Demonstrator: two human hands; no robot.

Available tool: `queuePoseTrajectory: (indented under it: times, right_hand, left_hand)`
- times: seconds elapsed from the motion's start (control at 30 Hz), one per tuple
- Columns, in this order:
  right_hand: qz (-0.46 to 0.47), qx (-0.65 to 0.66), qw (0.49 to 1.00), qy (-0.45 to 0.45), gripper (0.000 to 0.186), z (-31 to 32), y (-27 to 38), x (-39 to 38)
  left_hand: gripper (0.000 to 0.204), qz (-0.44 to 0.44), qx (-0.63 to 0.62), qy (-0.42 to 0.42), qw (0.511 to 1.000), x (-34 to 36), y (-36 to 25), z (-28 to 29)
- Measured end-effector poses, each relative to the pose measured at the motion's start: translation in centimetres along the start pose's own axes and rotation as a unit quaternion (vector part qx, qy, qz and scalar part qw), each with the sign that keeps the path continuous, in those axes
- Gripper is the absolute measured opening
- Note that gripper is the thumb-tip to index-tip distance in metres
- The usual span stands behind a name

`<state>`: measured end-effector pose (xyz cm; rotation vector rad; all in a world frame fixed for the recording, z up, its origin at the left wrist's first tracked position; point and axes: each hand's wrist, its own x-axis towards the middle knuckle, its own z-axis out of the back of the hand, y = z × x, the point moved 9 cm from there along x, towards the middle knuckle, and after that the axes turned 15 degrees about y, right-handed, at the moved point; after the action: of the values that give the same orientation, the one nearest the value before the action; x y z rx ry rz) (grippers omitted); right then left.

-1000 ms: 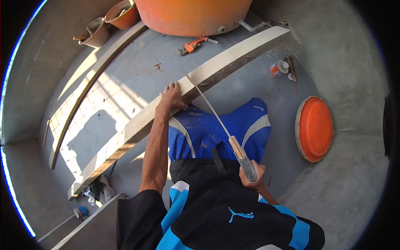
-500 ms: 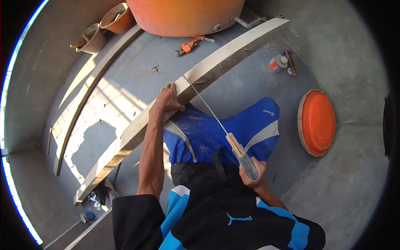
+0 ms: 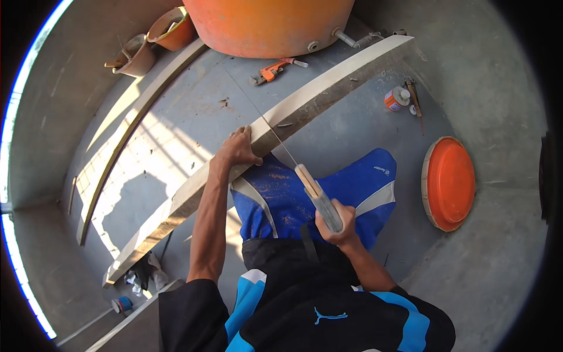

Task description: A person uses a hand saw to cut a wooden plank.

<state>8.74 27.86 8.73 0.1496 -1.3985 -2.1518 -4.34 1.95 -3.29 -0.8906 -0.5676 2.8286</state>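
A long wooden beam [image 3: 193, 186] slants from the lower left up to the upper right, passing over my lap. My left hand [image 3: 237, 148] is gripping it, the fingers over its far top edge and the thumb on the near side. Closed round the wood-and-grey handle of a handsaw [image 3: 311, 185] is my right hand [image 3: 339, 222]. The thin blade crosses the beam just right of my left hand, and its far end sticks out beyond the beam. Sawdust [image 3: 278, 176] lies on my blue shorts.
A large orange tank [image 3: 270, 26] stands beyond the beam, with an orange pipe wrench [image 3: 271, 71] before it. Two buckets [image 3: 171, 30] and another wooden beam [image 3: 126, 126] are at the left. To the right are a small can [image 3: 396, 100] and a round orange lid [image 3: 450, 183].
My right hand has pushed the handsaw forward and leftward, so more blade now shows past the beam. My left hand keeps its hold on the wood.
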Motion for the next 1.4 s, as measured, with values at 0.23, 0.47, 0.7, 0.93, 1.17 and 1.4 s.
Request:
queuePoseTrajectory:
  times: [0.23, 0.47, 0.7, 0.93, 1.17, 1.4]
  right_hand:
    - [-0.009, 0.010, 1.000, -0.013, 0.012, -0.8, -1.2, 1.1]
    - [0.056, -0.068, 0.996, -0.014, 0.007, -0.1, -0.3, 1.6]
    - [0.027, -0.039, 0.998, -0.034, 0.014, -0.3, -0.1, -0.7]
    - [0.047, -0.058, 0.997, -0.022, 0.016, 0.1, -0.8, 2.7]
    - [0.008, -0.056, 0.998, -0.022, 0.014, 0.5, 0.6, -4.6]
    - [0.043, 0.025, 0.996, -0.071, 0.015, -0.7, -2.4, 7.9]
  left_hand:
    - [0.102, 0.012, -0.016, 0.046, 0.999, 0.4, 0.7, 2.2]
    - [0.095, -0.007, -0.021, 0.046, 0.999, 0.7, -0.4, 0.6]
    - [0.072, -0.053, -0.047, 0.058, 0.996, 1.0, 0.7, 3.0]
    - [0.073, -0.053, -0.057, 0.086, 0.993, 0.8, -0.9, 1.5]
    - [0.067, -0.101, -0.125, 0.128, 0.979, -0.6, 0.4, 2.6]
    - [0.066, -0.127, -0.044, -0.022, 0.991, 0.7, -2.4, 2.5]
